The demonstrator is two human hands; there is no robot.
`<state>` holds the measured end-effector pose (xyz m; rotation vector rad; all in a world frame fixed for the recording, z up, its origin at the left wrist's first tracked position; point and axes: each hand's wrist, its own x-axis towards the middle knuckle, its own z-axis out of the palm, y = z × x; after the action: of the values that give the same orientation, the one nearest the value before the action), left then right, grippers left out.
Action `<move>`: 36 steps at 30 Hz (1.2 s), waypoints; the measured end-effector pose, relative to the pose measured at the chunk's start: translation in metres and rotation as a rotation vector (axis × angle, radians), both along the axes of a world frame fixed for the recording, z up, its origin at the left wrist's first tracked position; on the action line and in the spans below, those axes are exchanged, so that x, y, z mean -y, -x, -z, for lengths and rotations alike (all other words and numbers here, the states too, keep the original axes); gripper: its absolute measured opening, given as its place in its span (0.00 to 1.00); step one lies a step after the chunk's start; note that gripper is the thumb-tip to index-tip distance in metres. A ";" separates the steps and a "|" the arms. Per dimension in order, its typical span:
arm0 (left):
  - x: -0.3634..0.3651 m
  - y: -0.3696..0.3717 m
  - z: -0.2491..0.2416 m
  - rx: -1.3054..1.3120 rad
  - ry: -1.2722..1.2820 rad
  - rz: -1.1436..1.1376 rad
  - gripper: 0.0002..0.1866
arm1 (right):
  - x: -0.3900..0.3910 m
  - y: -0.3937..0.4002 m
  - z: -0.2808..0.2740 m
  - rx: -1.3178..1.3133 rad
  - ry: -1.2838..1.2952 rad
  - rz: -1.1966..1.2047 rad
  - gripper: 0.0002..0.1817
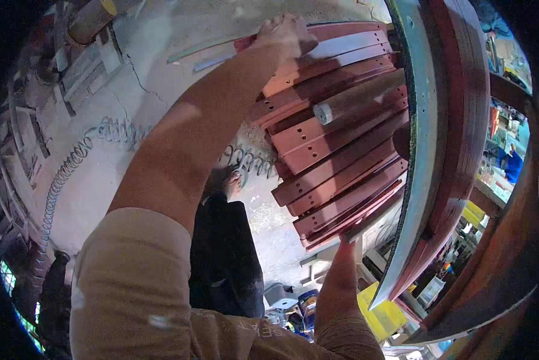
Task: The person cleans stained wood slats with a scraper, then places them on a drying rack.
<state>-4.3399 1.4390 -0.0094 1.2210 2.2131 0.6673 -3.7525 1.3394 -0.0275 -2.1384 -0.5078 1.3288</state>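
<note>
My left hand (pixel 284 35) reaches to the far end of a row of red-painted metal strips (pixel 308 144). Its fingers are curled over a dark red strip (pixel 244 44) beside a pale bluish strip (pixel 347 45). Many strips have small holes near their ends and lie stacked side by side. At the near end of the row, my right hand (pixel 349 235) is against the lowest strips, beside a dark narrow bar (pixel 374 217). The fingers of that hand are mostly hidden. A grey cylindrical bar (pixel 359 99) lies across the middle of the row.
Thick, long curved stacked strips (pixel 455 138) rise at the right, close to the row. A coiled air hose (pixel 65 168) crosses the concrete floor (pixel 161 78) near my foot (pixel 233 183). Metal scraps (pixel 80 81) lie at the left, and a yellow object (pixel 382 315) stands lower right.
</note>
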 end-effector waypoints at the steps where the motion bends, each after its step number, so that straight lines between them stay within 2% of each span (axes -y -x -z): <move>1: 0.002 0.000 -0.004 0.009 -0.006 0.012 0.23 | -0.001 0.000 -0.001 0.001 0.001 -0.003 0.40; 4: 0.000 0.001 -0.003 0.010 0.065 0.058 0.23 | 0.000 0.001 -0.001 0.004 0.007 -0.004 0.40; 6: 0.011 0.009 -0.021 0.010 0.105 0.230 0.21 | 0.002 0.002 0.000 0.004 0.014 -0.004 0.40; 8: 0.006 0.027 -0.008 0.248 0.165 0.291 0.20 | 0.004 0.003 -0.003 0.010 0.018 -0.006 0.39; 9: -0.017 0.050 0.029 0.485 0.206 0.264 0.20 | 0.006 0.002 -0.003 0.014 0.024 -0.007 0.39; 11: -0.010 0.051 0.049 0.456 -0.097 0.121 0.20 | 0.012 0.002 -0.008 0.025 0.033 -0.014 0.39; 13: 0.040 0.020 0.025 -0.111 -0.748 -0.107 0.20 | 0.028 -0.004 -0.016 0.098 0.030 0.006 0.39; 15: 0.092 0.023 0.014 -0.146 -0.727 -0.204 0.19 | 0.059 0.014 -0.031 0.474 -0.104 0.015 0.34; 16: 0.128 0.023 0.014 -0.217 -0.636 -0.174 0.19 | 0.079 0.019 -0.042 0.654 -0.177 0.019 0.32; 17: 0.169 0.022 0.018 -0.292 -0.544 -0.150 0.20 | 0.101 0.011 -0.056 0.864 -0.011 -0.211 0.33; 18: 0.214 0.018 0.021 0.008 -0.376 -0.258 0.24 | 0.130 0.005 -0.057 0.872 0.042 -0.236 0.31; 19: 0.278 0.011 0.037 -0.111 -0.262 -0.160 0.28 | 0.159 -0.003 -0.058 0.880 0.095 -0.262 0.29; 20: 0.341 0.007 0.038 -0.312 0.045 0.098 0.30 | 0.200 -0.012 -0.051 1.256 0.017 -0.639 0.25; 21: 0.404 0.002 0.040 -0.509 0.267 0.403 0.33 | 0.224 -0.004 -0.047 0.827 0.107 -0.317 0.23; 22: 0.447 0.007 -0.012 -0.086 0.365 0.203 0.29 | 0.241 0.034 -0.075 0.418 0.136 -0.481 0.12; 23: 0.490 0.012 -0.066 0.264 0.431 -0.076 0.27 | 0.260 0.052 -0.068 0.299 0.211 -0.554 0.10; 24: 0.547 0.009 -0.067 0.380 0.721 -0.038 0.21 | 0.274 0.092 -0.076 0.186 0.262 -0.436 0.16; 26: 0.641 0.003 -0.136 0.304 0.821 0.140 0.18 | 0.291 0.140 -0.071 0.365 0.251 -1.087 0.17; 28: 0.721 -0.028 -0.161 0.294 0.917 -0.311 0.17 | 0.278 0.147 -0.025 0.353 -0.151 -1.772 0.16; 29: 0.749 -0.049 -0.189 0.239 0.876 -0.566 0.18 | 0.269 0.245 -0.146 0.436 -0.013 -1.939 0.15; 30: 0.761 -0.063 -0.225 0.265 0.839 -0.770 0.19 | 0.248 0.258 -0.159 0.129 -0.193 -2.045 0.14; 32: 0.831 -0.128 -0.170 0.039 0.591 -1.055 0.12 | 0.205 0.266 -0.142 -0.254 -0.032 -1.893 0.13; 35: 0.842 -0.204 -0.238 -0.011 0.646 -1.054 0.15 | 0.184 0.346 -0.165 -0.161 0.017 -2.074 0.13; 36: 0.851 -0.231 -0.248 0.048 0.701 -1.057 0.14 | 0.192 0.379 -0.172 -0.128 -0.002 -2.163 0.13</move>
<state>-4.1092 0.5879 0.2385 -0.3568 2.5965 0.1897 -4.1317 1.1472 0.1449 -0.7073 -3.0487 2.0477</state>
